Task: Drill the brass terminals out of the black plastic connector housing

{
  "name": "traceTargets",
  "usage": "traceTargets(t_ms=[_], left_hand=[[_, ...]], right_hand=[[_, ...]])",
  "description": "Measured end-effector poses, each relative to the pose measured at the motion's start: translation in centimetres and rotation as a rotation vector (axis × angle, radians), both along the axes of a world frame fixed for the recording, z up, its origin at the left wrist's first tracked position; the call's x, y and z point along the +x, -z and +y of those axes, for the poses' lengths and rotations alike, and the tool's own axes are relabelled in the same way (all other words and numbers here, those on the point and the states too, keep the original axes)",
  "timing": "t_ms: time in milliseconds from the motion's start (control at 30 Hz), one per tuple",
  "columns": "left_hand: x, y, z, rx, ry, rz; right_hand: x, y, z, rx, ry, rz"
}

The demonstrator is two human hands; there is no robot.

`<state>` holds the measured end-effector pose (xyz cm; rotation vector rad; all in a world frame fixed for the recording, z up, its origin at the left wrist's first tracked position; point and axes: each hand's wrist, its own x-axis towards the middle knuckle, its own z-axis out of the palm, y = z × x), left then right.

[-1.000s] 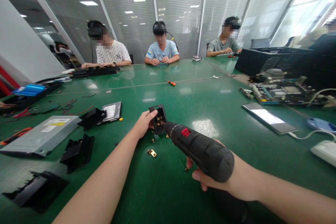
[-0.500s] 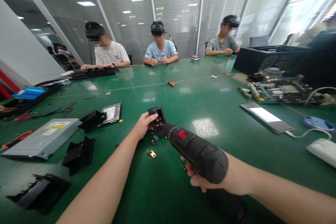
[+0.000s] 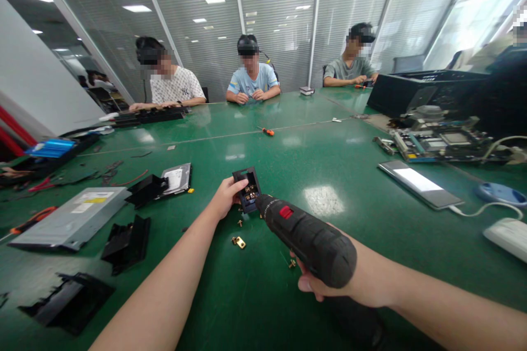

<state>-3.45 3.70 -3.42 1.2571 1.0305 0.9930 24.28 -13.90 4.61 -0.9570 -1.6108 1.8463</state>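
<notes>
My left hand [image 3: 225, 196] grips a small black plastic housing [image 3: 251, 174] by its left side, thumb over the rim. Brass-coloured screws and terminals [image 3: 250, 194] show inside it. My right hand [image 3: 313, 279] is wrapped round the handle of a black cordless drill [image 3: 308, 238] with a red switch on top. The drill's front end is at the lower right of the housing; its tip is hidden, so I cannot tell whether it touches a screw. On the table just below lie a brass plate [image 3: 241, 242] and a few loose brass screws [image 3: 240, 223].
Black plastic parts [image 3: 125, 242], a grey disc drive [image 3: 76, 216] and a hard drive [image 3: 179, 178] lie left. Ahead is an orange screwdriver [image 3: 267, 131]. A phone [image 3: 420, 184], circuit board [image 3: 448, 140] and black case [image 3: 405, 93] stand right. Several co-workers sit around the green table.
The view has shifted slightly. The housing and the drill stay nearly in place, and both hands keep their hold. A brass screw beside my right hand shows more fully now.
</notes>
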Motion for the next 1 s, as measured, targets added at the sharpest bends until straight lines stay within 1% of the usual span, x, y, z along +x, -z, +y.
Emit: traceTargets(t_ms=[100, 233, 433, 733, 1000], left_hand=[[-0.03, -0.01, -0.02, 0.001, -0.004, 0.002], [-0.06, -0.03, -0.04, 0.003, -0.003, 0.006], [0.06, -0.09, -0.05, 0.003, -0.001, 0.003], [0.09, -0.04, -0.1, 0.005, -0.006, -0.019], [0.15, -0.21, -0.29, 0.014, 0.001, -0.007]], right_hand=[[-0.02, 0.19, -0.01, -0.017, 0.009, 0.001], [-0.02, 0.28, 0.03, 0.001, 0.031, -0.037], [0.06, 0.08, 0.0, 0.003, 0.035, -0.031], [-0.09, 0.65, 0.04, 0.008, 0.048, -0.026], [-0.03, 0.65, -0.19, 0.017, 0.059, -0.033]])
